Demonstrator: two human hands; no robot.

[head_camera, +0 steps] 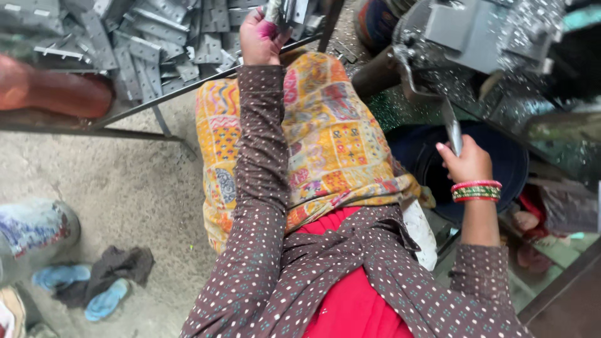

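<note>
The flat grey metal lever handle (453, 133) of the grey machine (482, 37) is grasped by the right hand (468, 164), the fingers closed around its lower end. The handle hangs slanted from the machine body, so it is held low, where the pull is probably easiest. A small grey metal piece (273, 9) is held by the left hand (261, 36) at the top edge of the view; the fingers are clenched on it, but the top of the piece is cut off. This arm is stretched forward, seemingly so that the piece stays close to the stock.

Just behind the left hand, a heap of flat grey metal hinge plates (144, 37) lies on a dark metal frame table (150, 100). Between the two arms a yellow patterned cloth (325, 138) covers the lap. Shiny metal chips are scattered under the machine. On the dusty floor at the left, blue sandals (81, 288) and a dark rag (122, 266) are seen, well apart from both hands. The table frame stands near the left arm.
</note>
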